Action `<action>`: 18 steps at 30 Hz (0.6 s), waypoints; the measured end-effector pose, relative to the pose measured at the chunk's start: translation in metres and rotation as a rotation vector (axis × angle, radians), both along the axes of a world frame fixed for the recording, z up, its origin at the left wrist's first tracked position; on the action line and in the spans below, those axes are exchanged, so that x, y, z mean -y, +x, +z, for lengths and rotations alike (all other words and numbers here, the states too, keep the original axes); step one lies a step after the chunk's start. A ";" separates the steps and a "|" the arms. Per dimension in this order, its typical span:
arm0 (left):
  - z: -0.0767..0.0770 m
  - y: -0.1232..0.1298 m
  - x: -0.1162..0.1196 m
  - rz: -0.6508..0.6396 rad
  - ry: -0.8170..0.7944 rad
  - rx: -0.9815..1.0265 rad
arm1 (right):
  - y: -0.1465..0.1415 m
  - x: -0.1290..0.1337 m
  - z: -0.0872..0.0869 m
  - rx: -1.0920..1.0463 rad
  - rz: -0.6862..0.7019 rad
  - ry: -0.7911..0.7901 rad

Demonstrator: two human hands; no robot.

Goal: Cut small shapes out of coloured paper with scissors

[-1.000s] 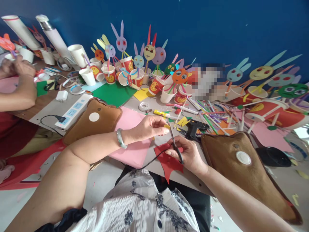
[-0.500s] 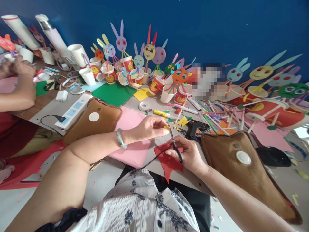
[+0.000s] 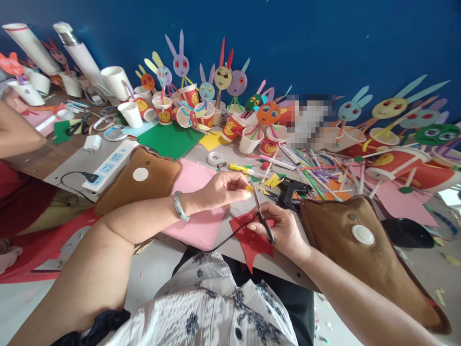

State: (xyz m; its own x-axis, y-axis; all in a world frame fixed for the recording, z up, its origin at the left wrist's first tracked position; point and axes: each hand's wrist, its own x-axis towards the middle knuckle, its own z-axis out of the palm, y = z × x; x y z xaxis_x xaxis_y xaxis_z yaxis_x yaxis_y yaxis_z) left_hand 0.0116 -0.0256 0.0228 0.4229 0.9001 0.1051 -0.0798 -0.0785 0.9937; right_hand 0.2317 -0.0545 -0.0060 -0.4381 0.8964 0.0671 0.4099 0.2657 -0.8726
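Note:
Small yellow paper [image 3: 249, 190] is pinched between the thumb and fingers of my left hand [image 3: 230, 188]. My right hand [image 3: 279, 228] is closed round the dark handles of scissors [image 3: 264, 222], whose blades point up and away from me and touch the yellow paper. Beneath the scissors lies a piece of red paper [image 3: 252, 242] with a jagged outline. Pink paper [image 3: 201, 211] is spread on the table under my left wrist. A black glue gun [image 3: 290, 192] rests just beyond my right hand.
Brown plush pads [image 3: 140, 192] lie to either side. A white power strip [image 3: 111, 166] is at the left. Paper cups with rabbit faces [image 3: 163, 113] line the blue wall. Coloured sticks [image 3: 317, 175] are piled at the right. Another person's arm [image 3: 18, 129] reaches in from the left.
The other person's arm at the far left has drawn back from the cup there, and their hands are now mostly out of sight. My hands have hardly moved.

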 end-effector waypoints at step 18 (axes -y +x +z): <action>-0.001 -0.001 -0.002 0.000 0.019 0.020 | 0.000 0.000 0.000 0.015 -0.004 0.031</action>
